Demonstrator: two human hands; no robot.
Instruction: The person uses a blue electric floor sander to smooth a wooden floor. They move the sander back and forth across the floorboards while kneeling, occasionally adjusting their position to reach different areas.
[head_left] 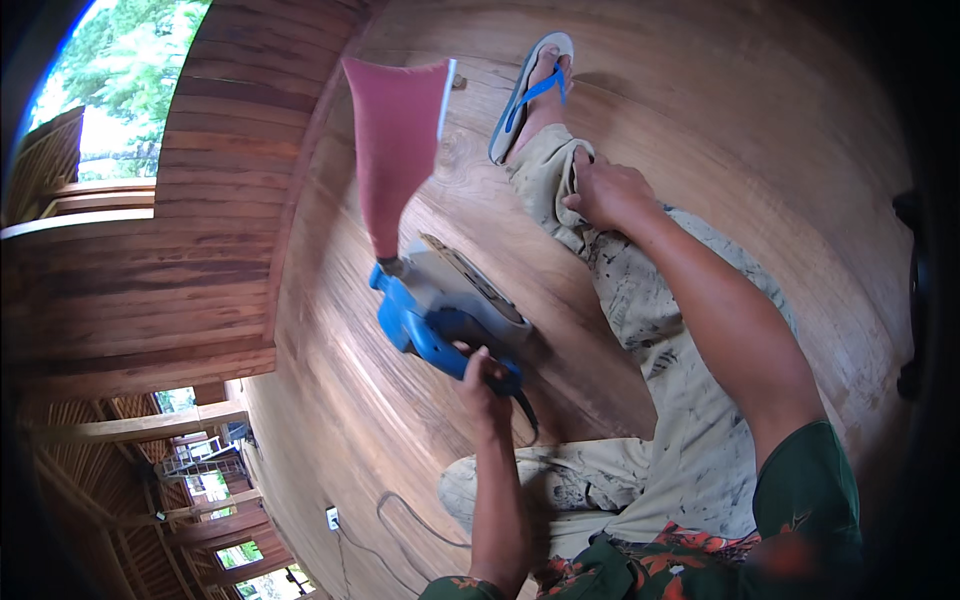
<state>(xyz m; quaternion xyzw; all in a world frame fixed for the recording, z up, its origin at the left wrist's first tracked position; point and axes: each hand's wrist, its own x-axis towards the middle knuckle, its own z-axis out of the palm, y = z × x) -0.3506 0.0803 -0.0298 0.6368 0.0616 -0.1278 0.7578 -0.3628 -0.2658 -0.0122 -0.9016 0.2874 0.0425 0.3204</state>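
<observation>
A blue and grey belt sander (pixel 430 340) is on the wooden floor (pixel 560 370), left of my legs. My left hand (pixel 484 385) is closed around its rear handle, and a black cord leaves the handle's end. From the sander's far end a long pinkish-red cloth dust bag (pixel 400 140) extends away from me. My right hand (pixel 612 192) rests at the lower shin of my outstretched leg, its fingers bent around a fold of the paint-stained beige trousers (pixel 625 290). Just beyond it is my foot in a grey flip-flop with blue straps (pixel 535 90).
A wooden plank wall (pixel 220 220) with a window opening rises on the left. Cable (pixel 385 510) loops across the floor at the lower left, near a small white socket block (pixel 333 518). A ladder (pixel 200 458) stands farther off. My other leg lies bent close to me.
</observation>
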